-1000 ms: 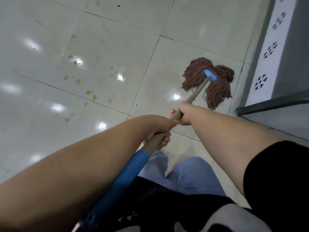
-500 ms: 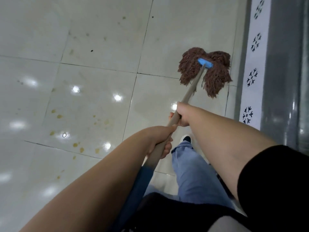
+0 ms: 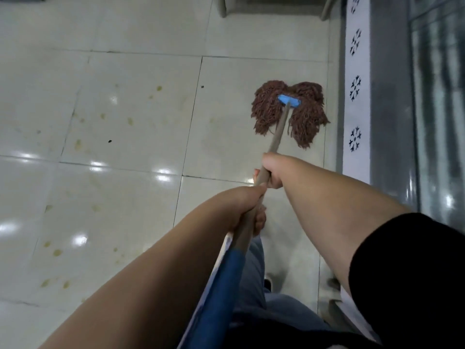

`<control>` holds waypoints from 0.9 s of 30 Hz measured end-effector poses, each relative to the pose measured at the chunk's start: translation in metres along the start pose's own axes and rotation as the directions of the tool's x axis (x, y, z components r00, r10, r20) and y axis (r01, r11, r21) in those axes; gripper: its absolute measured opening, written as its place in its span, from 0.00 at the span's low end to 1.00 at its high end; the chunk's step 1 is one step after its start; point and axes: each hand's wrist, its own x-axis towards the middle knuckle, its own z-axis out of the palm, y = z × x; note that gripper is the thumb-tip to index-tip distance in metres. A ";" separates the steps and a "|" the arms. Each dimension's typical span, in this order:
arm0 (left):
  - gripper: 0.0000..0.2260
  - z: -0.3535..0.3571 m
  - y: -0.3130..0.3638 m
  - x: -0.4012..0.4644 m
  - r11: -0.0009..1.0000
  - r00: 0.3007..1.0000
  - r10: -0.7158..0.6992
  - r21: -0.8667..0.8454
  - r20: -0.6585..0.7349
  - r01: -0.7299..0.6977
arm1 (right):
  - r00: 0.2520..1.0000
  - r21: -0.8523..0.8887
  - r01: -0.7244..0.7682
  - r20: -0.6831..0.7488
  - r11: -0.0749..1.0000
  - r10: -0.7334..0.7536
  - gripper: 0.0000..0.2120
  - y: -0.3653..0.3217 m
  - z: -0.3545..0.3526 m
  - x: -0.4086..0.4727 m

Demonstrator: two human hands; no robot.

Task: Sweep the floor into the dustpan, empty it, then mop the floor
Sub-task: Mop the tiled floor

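A brown string mop head (image 3: 266, 109) with a light blue clamp (image 3: 288, 100) lies spread on the pale tiled floor (image 3: 125, 59), close to the right wall. Its tan handle (image 3: 278, 134) runs back toward me and turns blue (image 3: 219, 293) near my body. My right hand (image 3: 273, 172) grips the tan handle further down toward the mop head. Just behind it, my left hand (image 3: 247, 210) grips the same handle. Yellowish spots (image 3: 129, 120) and small dark specks (image 3: 109, 141) mark the tiles to the left of the mop.
A glass panel (image 3: 437, 96) with a white strip of black snowflake marks (image 3: 355, 89) runs along the right side. The base of a piece of furniture (image 3: 271, 8) stands at the top. My jeans (image 3: 251, 285) and a shoe (image 3: 268, 283) show below the handle.
The mop head has slid forward along the right wall over the tiles, and I have stepped after it. Both hands keep their hold on the handle.
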 end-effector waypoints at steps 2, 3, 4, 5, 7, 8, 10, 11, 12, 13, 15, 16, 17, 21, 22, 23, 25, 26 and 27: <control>0.22 -0.001 0.048 0.001 1.000 0.999 0.006 0.010 0.043 -0.007 | 1.000 0.021 0.006 -0.009 1.000 -0.006 0.18 -0.047 -0.006 0.003; 0.22 -0.003 0.072 0.001 1.000 0.998 0.000 0.013 0.062 0.000 | 1.000 0.015 0.004 -0.011 1.000 -0.004 0.18 -0.070 -0.006 0.006; 0.21 -0.005 0.096 0.001 1.000 0.998 -0.009 0.004 0.066 0.009 | 1.000 -0.001 0.001 -0.014 1.000 -0.001 0.18 -0.093 -0.006 0.010; 0.21 -0.008 0.116 0.002 1.000 0.998 -0.015 -0.003 0.059 0.016 | 1.000 -0.015 -0.004 -0.018 1.000 0.004 0.18 -0.113 -0.004 0.013; 0.20 -0.011 0.155 0.004 1.000 0.999 -0.008 0.001 0.041 0.008 | 1.000 -0.029 0.000 -0.012 1.000 -0.001 0.15 -0.150 -0.003 0.020; 0.19 -0.010 0.173 0.007 1.000 0.999 -0.002 -0.004 0.035 0.002 | 1.000 -0.022 0.005 -0.009 1.000 -0.005 0.13 -0.168 -0.004 0.024; 0.19 -0.008 0.204 0.013 1.000 0.999 0.002 -0.012 0.037 -0.002 | 1.000 -0.003 0.005 -0.017 1.000 -0.005 0.09 -0.199 -0.010 0.030; 0.19 -0.005 0.219 0.016 1.000 0.999 -0.006 -0.008 0.044 0.006 | 1.000 -0.007 -0.001 -0.018 1.000 0.001 0.10 -0.213 -0.015 0.033; 0.19 -0.003 0.233 0.019 1.000 0.999 -0.017 0.000 0.049 0.017 | 1.000 -0.016 -0.006 -0.016 1.000 0.006 0.12 -0.227 -0.019 0.038; 0.20 0.000 0.249 0.024 1.000 0.999 -0.026 0.007 0.047 0.026 | 1.000 -0.025 -0.009 -0.018 1.000 0.008 0.14 -0.242 -0.024 0.045; 0.20 0.007 0.279 0.035 1.000 0.999 -0.027 0.002 0.029 0.027 | 1.000 -0.049 -0.006 -0.025 0.999 0.005 0.15 -0.274 -0.033 0.056; 0.20 0.011 0.294 0.040 1.000 1.000 -0.017 -0.012 0.014 0.017 | 1.000 -0.075 0.001 -0.024 0.997 -0.002 0.14 -0.290 -0.037 0.060; 0.20 0.016 0.310 0.047 0.999 1.000 -0.007 -0.031 -0.001 0.007 | 1.000 -0.103 0.008 -0.021 0.995 -0.010 0.12 -0.307 -0.042 0.066; 0.20 0.046 0.373 0.074 0.995 0.998 0.012 -0.102 -0.063 -0.019 | 0.999 -0.168 0.014 -0.029 0.986 -0.019 0.12 -0.370 -0.070 0.091; 0.20 0.055 0.386 0.081 0.993 0.998 0.000 -0.115 -0.069 -0.008 | 0.999 -0.176 0.009 -0.039 0.984 -0.016 0.12 -0.384 -0.078 0.098; 0.21 0.062 0.399 0.087 0.992 0.997 -0.015 -0.127 -0.073 0.006 | 0.999 -0.183 0.005 -0.042 0.983 -0.013 0.13 -0.397 -0.086 0.107; 0.21 0.071 0.418 0.102 0.992 0.996 -0.025 -0.123 -0.090 0.013 | 0.999 -0.169 0.003 -0.047 0.986 -0.011 0.13 -0.418 -0.095 0.123; 0.21 0.071 0.422 0.110 0.994 0.994 -0.019 -0.105 -0.105 0.008 | 0.999 -0.151 -0.002 -0.042 0.989 -0.005 0.13 -0.424 -0.096 0.130; 0.21 0.069 0.424 0.117 0.997 0.992 -0.012 -0.080 -0.124 0.002 | 1.000 -0.137 -0.011 -0.028 0.990 0.007 0.14 -0.426 -0.096 0.135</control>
